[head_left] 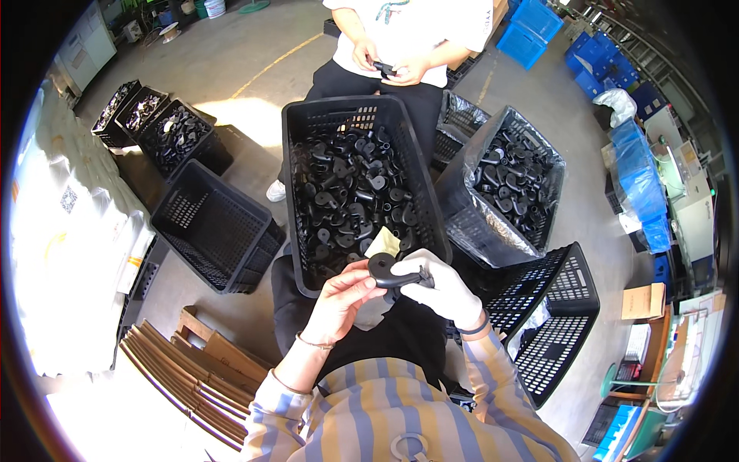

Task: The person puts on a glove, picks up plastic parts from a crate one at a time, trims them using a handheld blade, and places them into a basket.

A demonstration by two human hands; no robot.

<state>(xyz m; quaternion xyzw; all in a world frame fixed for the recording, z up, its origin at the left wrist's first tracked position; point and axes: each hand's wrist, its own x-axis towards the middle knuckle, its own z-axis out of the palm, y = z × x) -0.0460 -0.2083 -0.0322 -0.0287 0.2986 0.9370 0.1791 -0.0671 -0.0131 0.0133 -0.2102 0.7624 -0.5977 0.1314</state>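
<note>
A black plastic part point(382, 268) with a round disc-like head and a short tubular arm is held between my two hands, over the near end of a large black crate point(290, 192). The bare fingers of my left hand point(344, 299) pinch it from the left. My right hand point(445, 291), in a white glove, grips its right end, where a small dark piece shows beside the fingers and is hard to make out. Many similar black parts point(350, 181) fill the crate. Just beyond my hands lies a pale yellow piece of paper or cloth point(383, 242).
Across the crate a person's hands point(409, 69) hold a small black part. A plastic-lined crate point(481, 196) of black parts stands to the right, with a tilted black crate point(566, 323) nearer me. On the left are stacked black crates point(219, 231) and cardboard sheets point(181, 385).
</note>
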